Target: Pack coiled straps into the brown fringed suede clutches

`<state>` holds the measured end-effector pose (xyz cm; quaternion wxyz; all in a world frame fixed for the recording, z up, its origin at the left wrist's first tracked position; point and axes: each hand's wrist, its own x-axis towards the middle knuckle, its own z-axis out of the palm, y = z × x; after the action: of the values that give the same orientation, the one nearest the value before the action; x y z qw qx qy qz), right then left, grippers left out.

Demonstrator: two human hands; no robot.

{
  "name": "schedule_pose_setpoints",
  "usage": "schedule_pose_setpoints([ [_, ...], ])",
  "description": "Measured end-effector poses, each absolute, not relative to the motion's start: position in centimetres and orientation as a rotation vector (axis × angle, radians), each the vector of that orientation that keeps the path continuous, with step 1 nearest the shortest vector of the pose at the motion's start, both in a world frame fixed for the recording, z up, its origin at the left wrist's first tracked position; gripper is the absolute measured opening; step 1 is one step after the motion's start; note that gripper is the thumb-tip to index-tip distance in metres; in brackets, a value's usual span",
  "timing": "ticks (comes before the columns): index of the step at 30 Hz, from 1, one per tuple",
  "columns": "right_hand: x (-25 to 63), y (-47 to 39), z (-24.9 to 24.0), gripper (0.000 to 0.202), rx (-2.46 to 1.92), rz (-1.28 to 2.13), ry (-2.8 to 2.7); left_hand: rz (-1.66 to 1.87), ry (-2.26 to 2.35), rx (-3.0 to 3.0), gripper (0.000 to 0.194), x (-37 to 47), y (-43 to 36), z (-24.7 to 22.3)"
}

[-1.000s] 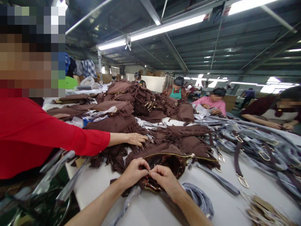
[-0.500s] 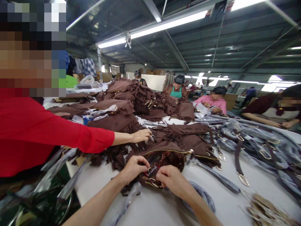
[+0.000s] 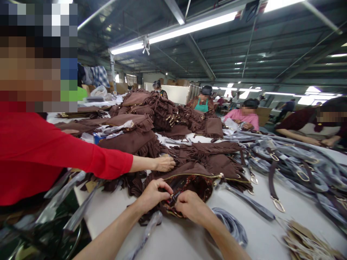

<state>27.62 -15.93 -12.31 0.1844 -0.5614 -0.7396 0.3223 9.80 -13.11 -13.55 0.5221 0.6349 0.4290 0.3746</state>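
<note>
A brown fringed bag (image 3: 208, 187) lies unzipped in front of me, its gold zip edge and dark patterned lining showing. My left hand (image 3: 155, 195) is at the left of the opening, thumb and forefinger pinched on a small gold-coloured ring (image 3: 171, 196). Close beside it, my right hand (image 3: 192, 206) is closed over the bag's near edge, fingertips together by the ring. What those fingertips hold is too small to make out. A plastic-wrapped strap (image 3: 153, 225) lies on the table below my left hand.
From the left, a co-worker's red sleeve (image 3: 108, 160) and hand (image 3: 165, 163) reach onto the fringed pieces just beyond the bag. More brown bags (image 3: 138, 99) are heaped behind. Wrapped straps with buckles (image 3: 302, 175) lie right; a coiled strap (image 3: 231, 225) and tan tags (image 3: 306, 240) are nearer.
My right hand has moved a little left, closer to my left hand at the ring. The co-worker's hand has shifted slightly down and its fingers have curled onto the fringed material.
</note>
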Motion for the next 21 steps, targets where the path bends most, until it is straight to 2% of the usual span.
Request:
schedule_pose_setpoints([
  [7, 27.4, -15.7, -12.8, 0.026, -1.519, 0.951, -2.048, 0.868, 1.044, 1.925, 0.018, 10.0, -13.6, -13.8],
  [12, 29.5, -16.0, -11.1, 0.012, -1.459, 0.938, -1.949, 0.761, 1.121, 2.215, 0.023, 10.5, -14.8, -11.5],
  [18, 31.8, -17.2, -8.8, 0.028, -1.074, 1.641, -1.455, 0.830, 1.197, 2.418, 0.020, 11.4, -17.2, -6.0],
  [21, 32.0, -17.4, -8.7, 0.031, -0.936, 1.712, -1.363, 0.851, 1.069, 2.159, 0.016, 12.2, -18.0, -5.5],
])
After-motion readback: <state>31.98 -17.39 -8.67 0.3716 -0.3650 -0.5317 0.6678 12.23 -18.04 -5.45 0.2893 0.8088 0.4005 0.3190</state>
